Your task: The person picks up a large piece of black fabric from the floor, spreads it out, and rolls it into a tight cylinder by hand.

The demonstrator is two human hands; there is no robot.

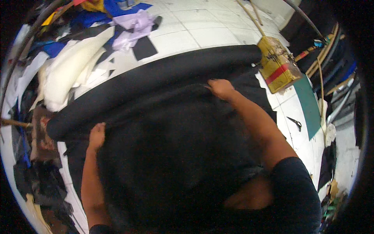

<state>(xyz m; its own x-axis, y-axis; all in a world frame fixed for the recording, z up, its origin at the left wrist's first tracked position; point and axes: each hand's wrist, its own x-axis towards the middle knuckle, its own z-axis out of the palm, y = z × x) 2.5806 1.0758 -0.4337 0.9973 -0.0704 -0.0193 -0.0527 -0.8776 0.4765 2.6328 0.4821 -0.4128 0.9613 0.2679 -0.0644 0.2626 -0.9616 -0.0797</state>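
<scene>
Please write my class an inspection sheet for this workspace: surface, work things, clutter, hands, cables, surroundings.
Surface: white tiled floor, partly covered.
Work things: black roll, with black cloth spread on its near side.
Clutter: lilac cloth, cream sheet, black scissors.
Hands: left hand and right hand on the black cloth; grip unclear.
Cables: dark curved strand, upper right; cable or rod, unclear.
Surroundings: yellow tin by the roll's right end; green sheet.

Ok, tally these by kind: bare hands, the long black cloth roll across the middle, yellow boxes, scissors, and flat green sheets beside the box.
Left hand and right hand: 2
Black cloth roll: 1
Yellow box: 1
Scissors: 1 pair
Green sheet: 1
Total: 6
</scene>
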